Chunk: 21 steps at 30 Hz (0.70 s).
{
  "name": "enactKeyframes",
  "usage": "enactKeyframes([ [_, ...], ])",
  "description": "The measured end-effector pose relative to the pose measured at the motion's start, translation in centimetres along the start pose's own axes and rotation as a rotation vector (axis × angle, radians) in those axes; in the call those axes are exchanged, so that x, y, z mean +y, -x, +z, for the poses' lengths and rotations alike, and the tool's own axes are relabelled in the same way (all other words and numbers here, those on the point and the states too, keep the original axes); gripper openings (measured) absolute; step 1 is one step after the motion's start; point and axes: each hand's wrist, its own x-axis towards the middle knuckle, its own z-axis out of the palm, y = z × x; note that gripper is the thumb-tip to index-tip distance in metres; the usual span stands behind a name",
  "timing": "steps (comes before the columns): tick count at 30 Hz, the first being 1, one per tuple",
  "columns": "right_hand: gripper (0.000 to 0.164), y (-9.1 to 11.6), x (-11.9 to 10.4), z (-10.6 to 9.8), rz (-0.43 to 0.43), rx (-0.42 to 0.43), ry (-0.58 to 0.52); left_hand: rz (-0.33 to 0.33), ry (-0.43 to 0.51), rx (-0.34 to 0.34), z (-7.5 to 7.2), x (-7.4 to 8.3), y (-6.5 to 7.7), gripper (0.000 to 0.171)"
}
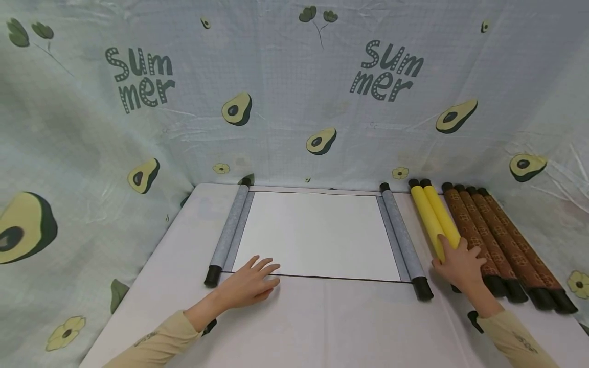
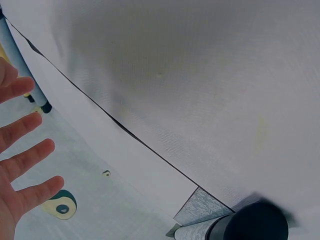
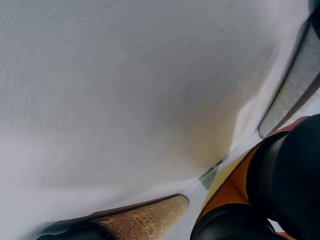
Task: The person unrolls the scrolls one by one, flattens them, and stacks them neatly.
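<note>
A scroll lies unrolled on the table, its white sheet [image 1: 317,235] stretched between a grey-blue roller [image 1: 230,225] on the left and a matching roller [image 1: 405,235] on the right, both with black ends. My left hand [image 1: 250,283] hovers at the sheet's near edge, fingers spread and holding nothing; the left wrist view shows its fingers [image 2: 30,157] apart. Over on the right, my right hand [image 1: 460,263] grips the near part of two yellow scrolls [image 1: 425,212], thumb on their left side, covering their near ends. Black end caps [image 3: 285,175] of these show large in the right wrist view.
Several brown patterned scrolls [image 1: 499,235] with black ends lie side by side just right of the yellow pair. A pale cloth [image 1: 294,332] covers the table. Hanging cloth [image 1: 276,66] printed with avocados rises behind and at both sides.
</note>
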Motion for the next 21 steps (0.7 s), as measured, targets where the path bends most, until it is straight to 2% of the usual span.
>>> enactKeyframes([
  [12,0.055,0.1,-1.4,-0.5,-0.057,0.085,-0.032,-0.045,0.076,-0.010,0.8,-0.1,-1.1,0.018],
  [15,0.055,0.2,-2.2,-0.7,-0.070,0.101,-0.028,-0.048,0.100,0.011,1.1,-0.2,-1.5,0.019],
  [18,0.054,0.3,-3.0,-1.0,-0.072,0.104,-0.023,-0.057,0.143,0.048,1.4,-0.2,-2.0,0.020],
  [21,0.053,0.4,-4.0,-1.3,-0.078,0.099,-0.039,-0.105,0.231,0.053,1.5,-0.1,-2.6,0.023],
])
